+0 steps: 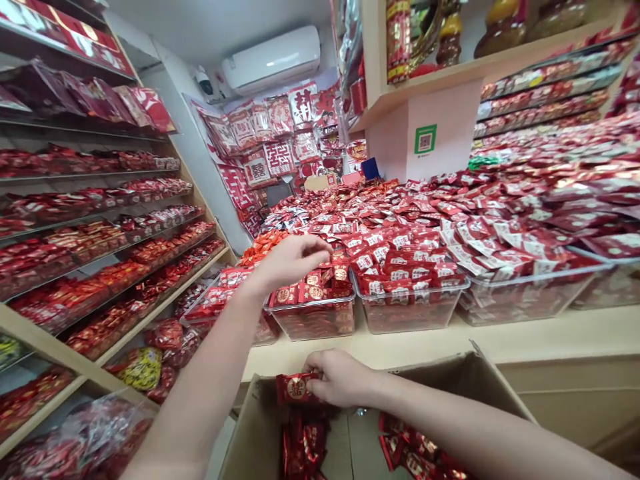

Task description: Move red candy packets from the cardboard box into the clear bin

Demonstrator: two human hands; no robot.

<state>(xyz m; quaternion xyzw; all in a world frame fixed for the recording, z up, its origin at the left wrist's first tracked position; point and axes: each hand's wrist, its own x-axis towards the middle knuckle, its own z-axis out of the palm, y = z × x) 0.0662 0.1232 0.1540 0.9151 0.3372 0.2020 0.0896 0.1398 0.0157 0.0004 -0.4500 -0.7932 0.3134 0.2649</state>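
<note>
My left hand [297, 259] is over a clear plastic bin [314, 320] of small red packets with gold round prints [315, 292]. Its fingers curl down close to the packets in the bin, and whatever they may hold is hidden. Over the open cardboard box [255, 420], my right hand [337, 379] pinches a red packet [296, 388] with a gold double-happiness print. More red packets [304, 443] lie inside the box on the left, and another heap [415, 450] lies under my right forearm.
Clear bins [410, 313] of red packets line the pale counter [390, 347], with large heaps behind. Slanted shelves [110, 233] of red packets rise on the left. A wooden cabinet [373, 87] overhangs the counter. A QR code sign [425, 141] is on a white panel.
</note>
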